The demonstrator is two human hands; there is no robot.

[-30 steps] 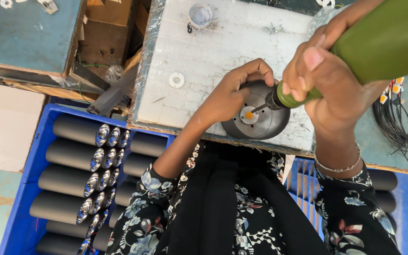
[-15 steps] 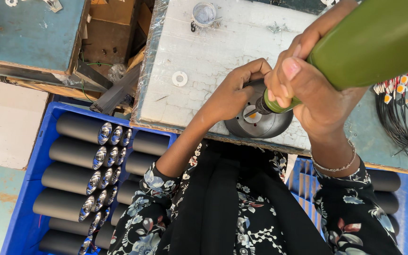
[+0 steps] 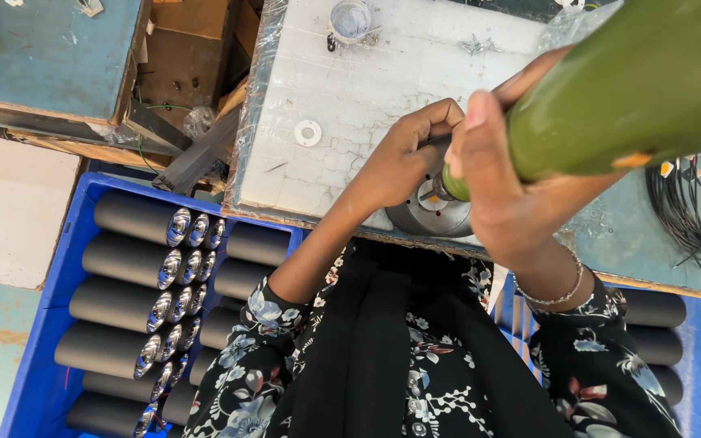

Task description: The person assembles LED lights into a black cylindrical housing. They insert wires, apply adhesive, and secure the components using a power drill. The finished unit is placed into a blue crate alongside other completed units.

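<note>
Lower left, a blue plastic crate stores dark grey cylinders. At centre, the left hand closes on a round grey metal housing, steadying it on the surface; the right hand wraps the green cylindrical driver, tip pressed in.

Only 1 view, worn on the head, looking steeply down over the chest at the white worktop. Very close to the right hand and left hand, which fill the upper middle. Lower left taken by a blue crate below the bench edge.
</note>
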